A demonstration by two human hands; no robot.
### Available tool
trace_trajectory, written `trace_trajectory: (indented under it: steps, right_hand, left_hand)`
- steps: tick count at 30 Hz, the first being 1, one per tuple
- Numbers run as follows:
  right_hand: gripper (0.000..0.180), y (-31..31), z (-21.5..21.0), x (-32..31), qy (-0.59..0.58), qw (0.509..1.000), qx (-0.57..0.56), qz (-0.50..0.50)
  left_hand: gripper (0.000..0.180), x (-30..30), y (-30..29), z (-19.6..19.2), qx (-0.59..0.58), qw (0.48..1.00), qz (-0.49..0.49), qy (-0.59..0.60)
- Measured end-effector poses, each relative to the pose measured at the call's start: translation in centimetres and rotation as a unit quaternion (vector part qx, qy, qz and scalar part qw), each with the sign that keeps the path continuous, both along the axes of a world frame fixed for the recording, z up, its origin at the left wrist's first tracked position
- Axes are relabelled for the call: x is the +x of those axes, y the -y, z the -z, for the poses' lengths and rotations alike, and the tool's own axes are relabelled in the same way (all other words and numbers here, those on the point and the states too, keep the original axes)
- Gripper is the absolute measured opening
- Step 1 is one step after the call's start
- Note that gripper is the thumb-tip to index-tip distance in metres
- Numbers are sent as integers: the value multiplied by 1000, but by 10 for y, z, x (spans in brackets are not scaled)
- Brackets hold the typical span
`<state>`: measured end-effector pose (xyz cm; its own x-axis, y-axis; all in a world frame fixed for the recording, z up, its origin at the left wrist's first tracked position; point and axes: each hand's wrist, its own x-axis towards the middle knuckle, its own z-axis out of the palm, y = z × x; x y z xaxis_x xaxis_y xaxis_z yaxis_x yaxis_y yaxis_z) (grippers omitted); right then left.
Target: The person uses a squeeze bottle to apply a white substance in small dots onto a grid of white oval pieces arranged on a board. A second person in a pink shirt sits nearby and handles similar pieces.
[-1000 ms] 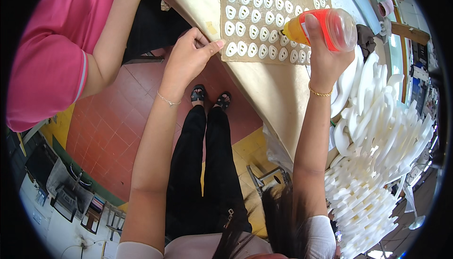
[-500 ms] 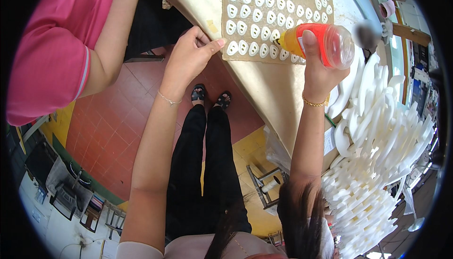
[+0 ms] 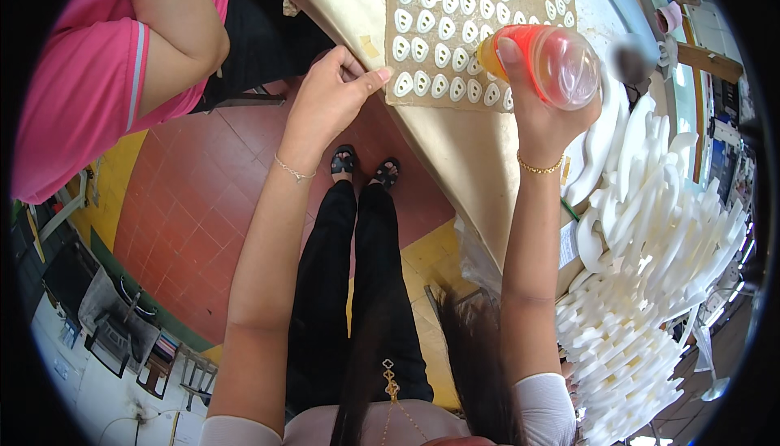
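Tabletop (image 3: pixel 455 145) fills the upper middle of our view, a cream-coloured surface running away from us, its near edge bowed by the lens. To the right we see a great heap of white foam pieces (image 3: pixel 650 283), stacked and fanned in curved rows from the table's side down towards the lower edge. At the upper left another person in a pink shirt (image 3: pixel 81 80) stands close, one bare forearm bent over dark trousers. Below the table we see a floor of red tiles (image 3: pixel 203 218) with yellow patches, and our own legs in black with dark sandals (image 3: pixel 364 166). On the table lies a brown cardboard sheet (image 3: pixel 479 32), covered in rows of small white oval pieces (image 3: pixel 443 56) with holes in them. Our right hand (image 3: pixel 544 113) is wrapped firmly round a clear plastic bottle (image 3: pixel 544 60) with an orange-red band, held tilted over the sheet's near right corner, its yellowish tip pointing at the white pieces; whether the tip touches them we cannot tell. Our left hand (image 3: pixel 329 101) is loosely closed with the fingers (image 3: pixel 370 80) stretched towards the sheet's near left corner, pinching or touching the edge there, though we cannot tell which. A thin gold bracelet (image 3: pixel 540 168) sits on the right wrist, a finer chain (image 3: pixel 292 171) on the left.
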<state>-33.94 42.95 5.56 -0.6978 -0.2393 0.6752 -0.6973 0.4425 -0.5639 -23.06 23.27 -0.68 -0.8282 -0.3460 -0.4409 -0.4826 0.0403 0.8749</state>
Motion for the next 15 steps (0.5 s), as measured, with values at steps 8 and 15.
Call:
trace_trajectory:
  steps: [8,15]
  right_hand:
    - [46,-6,3,-12,109,990,-73,46]
    - [44,-13,6,-7,122,988,-71,59]
  left_hand:
    - [33,0,0,1,6,1000,-7,-3]
    - [33,0,1,3,6,1000,0,-3]
